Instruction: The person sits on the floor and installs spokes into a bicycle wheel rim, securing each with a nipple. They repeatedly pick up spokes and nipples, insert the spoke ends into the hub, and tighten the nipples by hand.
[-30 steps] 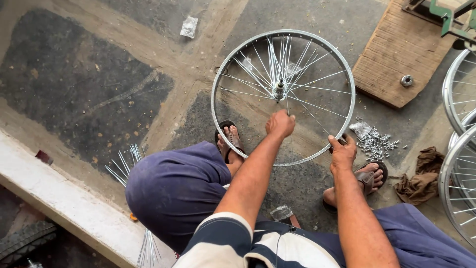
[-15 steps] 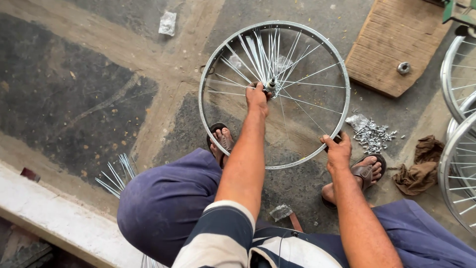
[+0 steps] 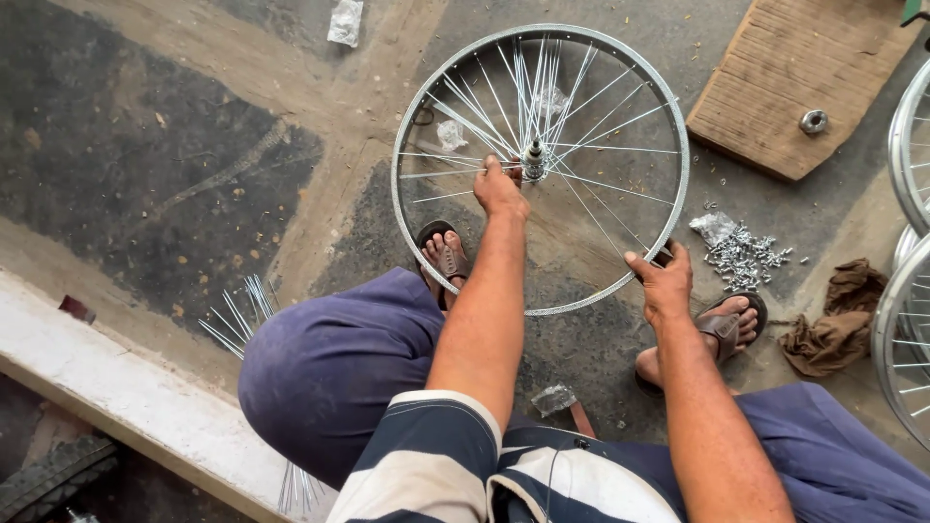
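A silver bicycle wheel rim (image 3: 407, 126) with loose spokes lies on the concrete floor in front of me. Its hub (image 3: 533, 153) sits in the middle, with spokes fanning out toward the far side. My left hand (image 3: 500, 187) reaches into the wheel right beside the hub and pinches a spoke (image 3: 441, 174). My right hand (image 3: 660, 278) grips the near right part of the rim. My feet in sandals (image 3: 446, 254) rest on either side of the wheel.
A pile of small metal nipples (image 3: 744, 256) lies right of the wheel, with a brown rag (image 3: 833, 320) beyond. A wooden board (image 3: 794, 73) carries a nut (image 3: 813, 121). More wheels (image 3: 906, 320) lie at the right edge. Spare spokes (image 3: 237, 315) lie left, by a concrete kerb (image 3: 116, 407).
My left hand has moved from the near rim up into the wheel to the hub. The wheel's spokes have shifted. My right hand stays on the rim.
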